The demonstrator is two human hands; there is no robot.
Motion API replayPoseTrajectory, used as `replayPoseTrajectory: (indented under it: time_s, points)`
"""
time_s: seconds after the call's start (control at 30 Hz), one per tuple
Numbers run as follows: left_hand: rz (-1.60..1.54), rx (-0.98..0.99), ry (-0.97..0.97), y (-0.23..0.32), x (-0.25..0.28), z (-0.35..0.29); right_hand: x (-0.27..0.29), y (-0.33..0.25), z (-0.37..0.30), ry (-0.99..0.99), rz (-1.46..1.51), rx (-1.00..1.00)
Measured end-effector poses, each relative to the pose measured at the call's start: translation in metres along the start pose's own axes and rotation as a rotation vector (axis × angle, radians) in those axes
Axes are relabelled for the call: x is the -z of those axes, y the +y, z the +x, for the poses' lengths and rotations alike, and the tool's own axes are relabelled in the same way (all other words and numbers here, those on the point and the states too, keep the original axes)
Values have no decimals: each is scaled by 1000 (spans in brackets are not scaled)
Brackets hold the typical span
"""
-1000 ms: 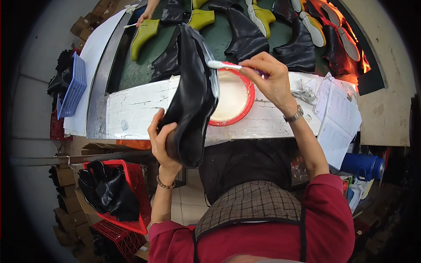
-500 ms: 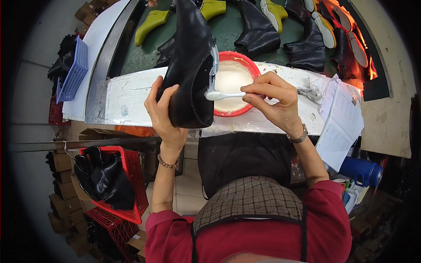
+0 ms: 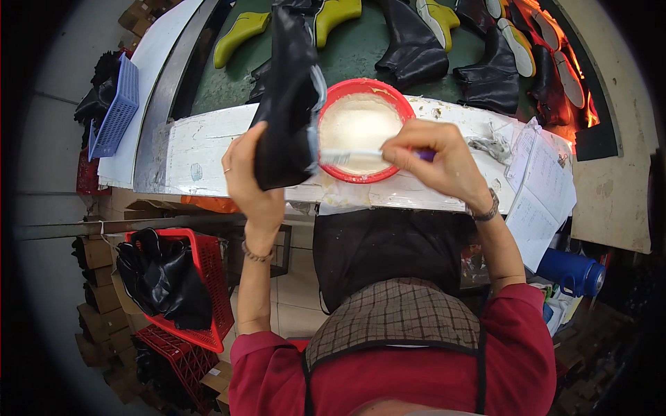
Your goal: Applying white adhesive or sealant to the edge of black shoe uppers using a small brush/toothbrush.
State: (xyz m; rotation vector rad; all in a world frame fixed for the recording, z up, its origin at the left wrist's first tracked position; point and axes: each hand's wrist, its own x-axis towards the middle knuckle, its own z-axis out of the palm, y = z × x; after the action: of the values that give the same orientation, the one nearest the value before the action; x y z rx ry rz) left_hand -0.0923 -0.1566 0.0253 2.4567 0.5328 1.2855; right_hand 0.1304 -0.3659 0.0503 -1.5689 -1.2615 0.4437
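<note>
My left hand (image 3: pixel 251 170) grips a black leather boot upper (image 3: pixel 281 111), tilted over the white bench. A pale coating runs along its right-hand edge. Pinched in my right hand (image 3: pixel 444 156) is a white toothbrush (image 3: pixel 357 154) with a purple end showing behind the fingers. Its bristle end lies beside the lower right edge of the boot upper; motion blur hides whether they touch. Beneath the brush stands a red bowl (image 3: pixel 408 104) of creamy white paste (image 3: pixel 364 121).
Behind the bench, a green surface (image 3: pixel 347 66) carries yellow-green shoe lasts (image 3: pixel 239 36) and several black boots (image 3: pixel 413 48), near an orange glow at right. Written sheets (image 3: pixel 538 197) and a grey rag (image 3: pixel 491 147) lie right. A red basket (image 3: pixel 223 305) holds black uppers; a blue jug (image 3: pixel 570 272) stands lower right.
My left hand has turned the boot upper and shifted it slightly left and up, uncovering more of the bowl. My right hand has moved a little right, its grip on the toothbrush changed.
</note>
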Motion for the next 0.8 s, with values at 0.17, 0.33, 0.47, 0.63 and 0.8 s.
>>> replayPoseTrajectory:
  time_s: [0.17,0.33,0.47,0.63,0.8]
  points:
    - [-399,845,-35,-18,66,-10,10,45,23,68,-688,37]
    - [-728,1017,-49,-35,105,-12,28,39,32,86,-640,25]
    - [-857,1156,-170,-36,100,-16,26,25,46,181,-190,150]
    - [-1033,1125,-185,-39,99,-19,26,29,49,99,-49,166]
    - [-1046,1123,-147,-40,105,-21,33,34,32,85,-51,171]
